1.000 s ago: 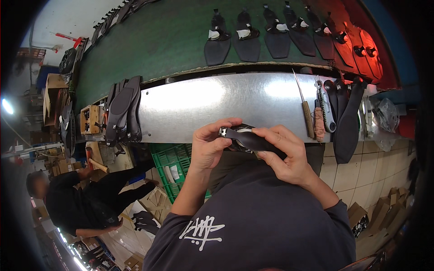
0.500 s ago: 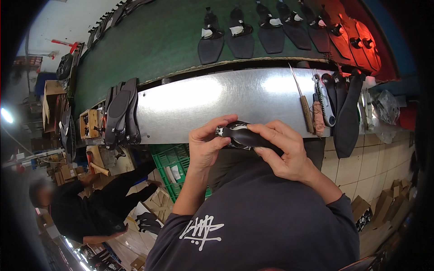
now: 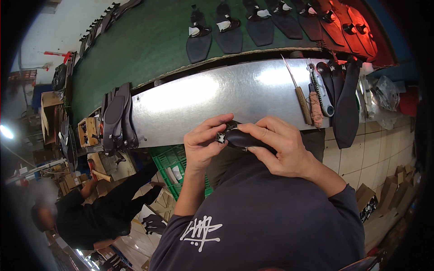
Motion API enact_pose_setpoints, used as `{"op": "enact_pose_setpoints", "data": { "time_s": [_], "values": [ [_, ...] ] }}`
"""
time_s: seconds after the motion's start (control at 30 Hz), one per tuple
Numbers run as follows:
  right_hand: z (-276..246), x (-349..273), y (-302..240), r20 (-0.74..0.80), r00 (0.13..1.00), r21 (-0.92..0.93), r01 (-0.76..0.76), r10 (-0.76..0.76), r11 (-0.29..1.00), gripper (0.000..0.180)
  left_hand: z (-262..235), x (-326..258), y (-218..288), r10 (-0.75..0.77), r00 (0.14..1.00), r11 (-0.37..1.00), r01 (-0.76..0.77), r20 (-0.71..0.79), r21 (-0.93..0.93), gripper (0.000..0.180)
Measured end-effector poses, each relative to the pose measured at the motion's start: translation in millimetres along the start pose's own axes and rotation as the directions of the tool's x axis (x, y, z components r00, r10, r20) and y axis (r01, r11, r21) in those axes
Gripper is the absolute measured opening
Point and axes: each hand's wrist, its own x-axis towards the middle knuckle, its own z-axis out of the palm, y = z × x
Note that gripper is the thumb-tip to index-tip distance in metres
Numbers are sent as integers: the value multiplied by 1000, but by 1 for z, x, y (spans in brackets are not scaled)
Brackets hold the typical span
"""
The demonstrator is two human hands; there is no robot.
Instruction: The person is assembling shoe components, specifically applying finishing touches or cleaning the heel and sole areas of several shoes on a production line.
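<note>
Both hands hold a glossy black shoe part (image 3: 242, 139), curved, just off the near edge of the metal work plate (image 3: 217, 101). My left hand (image 3: 198, 145) closes its fingers and thumb round the left end, where a small pale star-like patch shows. From the other side, my right hand (image 3: 284, 147) pinches the body between thumb and fingers. The underside and right end are hidden behind the fingers. On the plate's right lie an awl (image 3: 303, 105), a tool with a pink-wrapped handle (image 3: 315, 109) and a grey-handled cutter (image 3: 326, 101).
Dark shoe pieces with straps (image 3: 199, 48) line the far green bench (image 3: 149, 49). Stacked dark insoles (image 3: 120, 113) and a small wooden box (image 3: 92, 131) are left; more dark pieces (image 3: 347, 106) hang right. Below are a green crate (image 3: 181, 165) and another person (image 3: 99, 214).
The hands are closer together, and the shoe part has turned so its pale-patched left end faces me more. My left fingers now cover more of it. The whole view has shifted slightly.
</note>
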Motion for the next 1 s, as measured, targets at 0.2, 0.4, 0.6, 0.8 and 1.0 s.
{"op": "enact_pose_setpoints", "data": {
  "time_s": [0.2,0.4,0.6,0.8,1.0],
  "values": [
    [2,-1,0,-47,996,-83,65,-69,994,44,-8,-1,-1,-33,998,999,32,52,18,46],
    [1,2,-4,-26,993,-170,109,-115,979,42,-3,1,7,-43,998,997,40,51,68,46],
    [0,3,-5,23,994,-200,107,-105,974,43,3,3,13,-18,998,981,6,60,193,42],
    [2,4,-3,22,997,-213,77,-74,974,46,11,3,14,71,995,935,-89,64,343,42],
    [6,1,14,18,989,-35,-143,144,989,41,21,1,10,-191,979,961,200,-64,188,45]
  ]
}}
